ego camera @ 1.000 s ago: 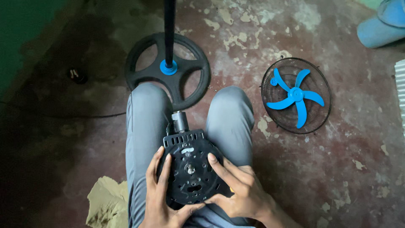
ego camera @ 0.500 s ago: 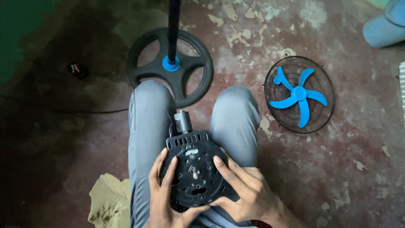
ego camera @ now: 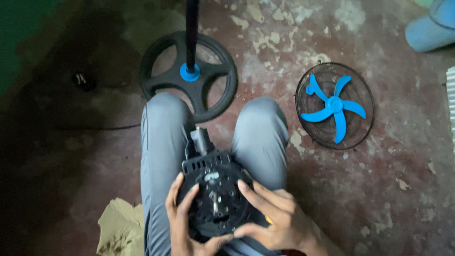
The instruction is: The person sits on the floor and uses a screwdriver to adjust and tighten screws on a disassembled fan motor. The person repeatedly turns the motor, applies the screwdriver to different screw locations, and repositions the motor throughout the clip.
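At the near left, on the worn reddish floor [ego camera: 403,199], lies a crumpled tan cloth [ego camera: 121,230], just beside the person's left leg. Farther away on the left a small dark object [ego camera: 80,79] sits in the shadow (it is too dim to say what it is).

The left hand [ego camera: 182,223] holds the black fan motor housing [ego camera: 215,199] from its left side. Its fingers [ego camera: 174,194] are slightly spread and lie against the rim, and the thumb curls under the near edge. The housing rests on the lap, between the two knees in grey trousers [ego camera: 161,142], with its round face turned up to the camera and a short grey neck part [ego camera: 201,139] pointing to the far side.

Beyond the knees stands the round black fan base [ego camera: 222,95], with a dark pole [ego camera: 191,28] rising from a blue collar [ego camera: 189,72] in its middle.

The right hand [ego camera: 275,218] grips the housing from the right. Its fingers [ego camera: 253,194] are spread over the face, and the thumb presses the near rim, close to the left thumb.

Well apart on the right, a round wire guard [ego camera: 360,128] lies flat on the floor with a blue fan blade [ego camera: 334,105] inside it. At the far right corner there is a light blue object [ego camera: 431,28], only partly visible.
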